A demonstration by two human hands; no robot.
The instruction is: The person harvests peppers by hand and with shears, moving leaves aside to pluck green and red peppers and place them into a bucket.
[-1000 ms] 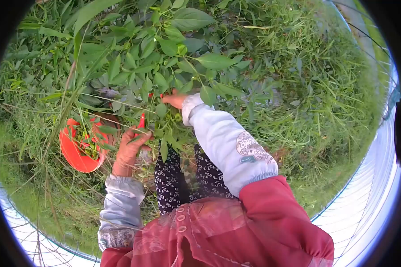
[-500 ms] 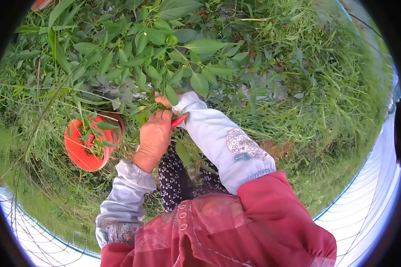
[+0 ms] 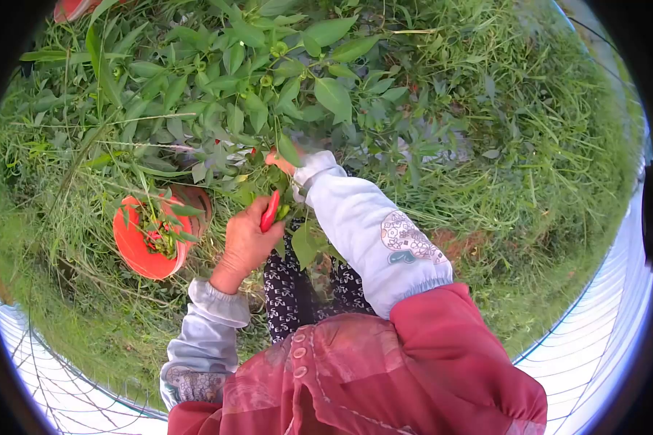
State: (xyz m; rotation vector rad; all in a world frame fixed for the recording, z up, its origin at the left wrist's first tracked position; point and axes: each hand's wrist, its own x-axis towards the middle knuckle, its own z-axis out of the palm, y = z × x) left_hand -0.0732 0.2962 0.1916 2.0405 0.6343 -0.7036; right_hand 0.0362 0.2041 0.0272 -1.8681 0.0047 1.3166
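Between the thumb and fingers of my left hand (image 3: 250, 238) is a red chili pepper (image 3: 270, 211), held upright beside a green stem end. My right hand (image 3: 281, 162) reaches into the pepper plant (image 3: 225, 87), a little above and to the right of the left one. Leaves cover most of its fingers, so its grip cannot be made out. Small red spots of fruit show among the leaves near it. Left of my left hand stands a red bucket (image 3: 134, 250), tilted, with red and green peppers (image 3: 159, 235) and some leaves inside.
Another red container (image 3: 71, 9) shows at the top left edge. Dense grass and weeds (image 3: 530, 181) spread over the right side. Long grass blades cross above the bucket. My legs in patterned trousers (image 3: 283, 297) are below my hands.
My left hand has moved slightly down and left, away from my right hand. The red pepper in it has turned from slanting right to nearly upright. The leaves have shifted.
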